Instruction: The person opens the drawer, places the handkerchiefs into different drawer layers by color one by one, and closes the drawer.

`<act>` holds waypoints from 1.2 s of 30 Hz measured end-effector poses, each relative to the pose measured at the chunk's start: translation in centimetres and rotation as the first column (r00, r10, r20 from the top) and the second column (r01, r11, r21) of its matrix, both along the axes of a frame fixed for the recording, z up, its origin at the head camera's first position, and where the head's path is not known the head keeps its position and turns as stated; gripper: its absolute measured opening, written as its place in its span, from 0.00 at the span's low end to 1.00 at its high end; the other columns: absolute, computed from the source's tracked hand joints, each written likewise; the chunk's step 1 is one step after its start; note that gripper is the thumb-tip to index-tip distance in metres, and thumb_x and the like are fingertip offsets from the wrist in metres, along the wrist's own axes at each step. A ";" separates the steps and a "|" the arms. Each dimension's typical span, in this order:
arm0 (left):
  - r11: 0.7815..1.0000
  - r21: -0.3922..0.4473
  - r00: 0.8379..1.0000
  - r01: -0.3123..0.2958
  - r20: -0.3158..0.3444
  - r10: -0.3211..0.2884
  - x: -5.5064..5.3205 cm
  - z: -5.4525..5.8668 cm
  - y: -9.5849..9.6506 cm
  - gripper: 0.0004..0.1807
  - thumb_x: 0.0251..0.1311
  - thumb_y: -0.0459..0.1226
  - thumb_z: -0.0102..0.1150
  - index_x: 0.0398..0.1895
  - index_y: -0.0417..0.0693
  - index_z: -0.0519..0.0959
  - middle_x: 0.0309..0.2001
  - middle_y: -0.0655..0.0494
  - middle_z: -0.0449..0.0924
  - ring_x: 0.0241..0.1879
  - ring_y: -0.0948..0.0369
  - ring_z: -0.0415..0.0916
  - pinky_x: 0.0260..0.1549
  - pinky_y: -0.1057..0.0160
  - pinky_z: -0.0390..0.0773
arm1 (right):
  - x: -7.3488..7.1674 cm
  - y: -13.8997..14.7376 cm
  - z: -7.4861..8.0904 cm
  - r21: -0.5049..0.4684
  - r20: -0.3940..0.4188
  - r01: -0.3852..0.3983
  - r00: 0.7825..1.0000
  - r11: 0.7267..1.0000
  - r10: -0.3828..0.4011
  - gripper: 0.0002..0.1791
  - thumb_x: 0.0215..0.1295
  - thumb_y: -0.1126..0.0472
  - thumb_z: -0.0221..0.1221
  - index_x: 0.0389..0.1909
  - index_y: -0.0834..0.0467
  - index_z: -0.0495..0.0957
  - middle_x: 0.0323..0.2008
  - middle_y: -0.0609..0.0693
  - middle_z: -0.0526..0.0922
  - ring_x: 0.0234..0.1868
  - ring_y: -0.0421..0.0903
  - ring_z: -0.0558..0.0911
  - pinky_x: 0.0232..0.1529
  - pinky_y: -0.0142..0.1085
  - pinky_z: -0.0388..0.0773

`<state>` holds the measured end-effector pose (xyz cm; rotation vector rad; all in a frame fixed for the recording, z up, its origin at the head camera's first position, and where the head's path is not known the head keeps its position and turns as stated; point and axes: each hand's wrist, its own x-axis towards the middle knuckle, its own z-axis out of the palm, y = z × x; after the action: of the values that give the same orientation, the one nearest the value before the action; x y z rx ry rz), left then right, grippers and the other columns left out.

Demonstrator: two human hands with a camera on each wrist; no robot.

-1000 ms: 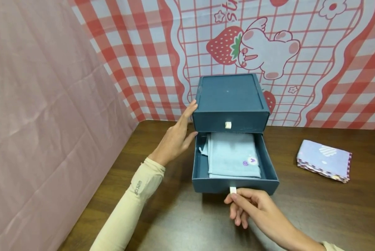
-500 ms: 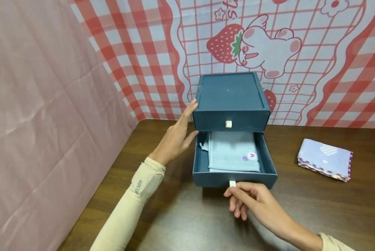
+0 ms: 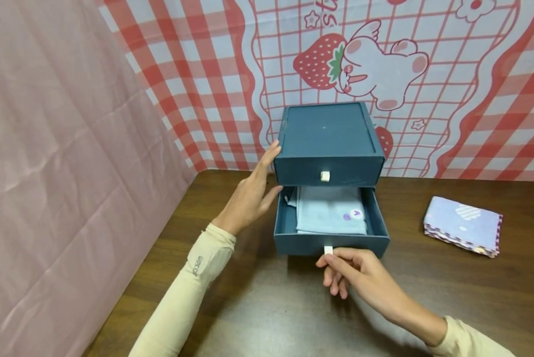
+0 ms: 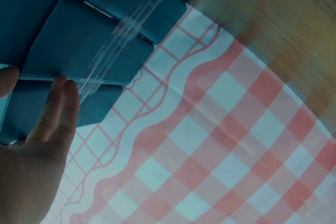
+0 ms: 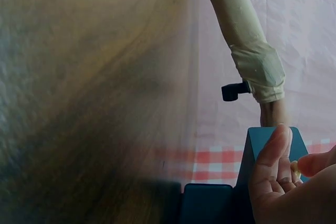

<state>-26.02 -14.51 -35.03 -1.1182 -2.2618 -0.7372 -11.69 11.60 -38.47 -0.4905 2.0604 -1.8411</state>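
Observation:
A dark teal drawer box (image 3: 329,131) stands on the table with its lower drawer (image 3: 289,243) pulled partway out. Inside that drawer lies a folded pale blue cloth (image 3: 327,210) with a small purple and white motif. My right hand (image 3: 367,277) pinches the white pull tab (image 3: 328,250) on the lower drawer's front between thumb and fingers. Against the box's left side rests my left hand (image 3: 249,196), its fingers extended; the left wrist view shows these fingers (image 4: 65,111) touching the side wall. The upper drawer, with its own white tab (image 3: 325,176), is closed.
To the right on the wooden table (image 3: 249,307) lies a folded lavender cloth (image 3: 463,223) with a checked edge. A red-and-white checked curtain (image 3: 213,89) hangs right behind the box, and a pink curtain (image 3: 70,148) on the left. Clear tape (image 4: 118,38) runs along the box's side.
The lower drawer has slid inward toward the box, and my right hand has moved with it, still pinching the tab. My left hand has stayed against the box's side.

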 end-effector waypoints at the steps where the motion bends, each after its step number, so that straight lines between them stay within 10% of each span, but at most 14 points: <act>1: 1.000 0.000 1.000 -0.001 0.002 0.001 0.0 0.0 0.0 0.46 0.66 0.30 0.60 0.79 0.49 0.43 0.81 0.54 0.40 0.47 0.53 0.78 0.32 0.63 0.76 | -0.1 0.0 0.0 -0.001 0.000 0.001 1.000 1.000 -0.001 0.21 0.78 0.52 0.50 0.46 0.68 0.79 0.29 0.59 0.82 0.25 0.45 0.80 0.24 0.38 0.80; 36: 1.000 0.000 1.000 -0.004 0.000 0.004 0.0 0.0 -0.1 0.46 0.66 0.30 0.61 0.79 0.49 0.44 0.81 0.53 0.41 0.48 0.57 0.77 0.37 0.63 0.78 | -3.8 -0.5 0.0 0.004 -0.009 0.072 0.997 0.997 -0.072 0.22 0.78 0.52 0.51 0.48 0.70 0.79 0.29 0.60 0.81 0.25 0.46 0.80 0.23 0.36 0.79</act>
<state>-26.01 -14.60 -34.99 -1.1135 -2.2632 -0.7355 -15.49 11.10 -38.43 -0.4290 2.1133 -1.8778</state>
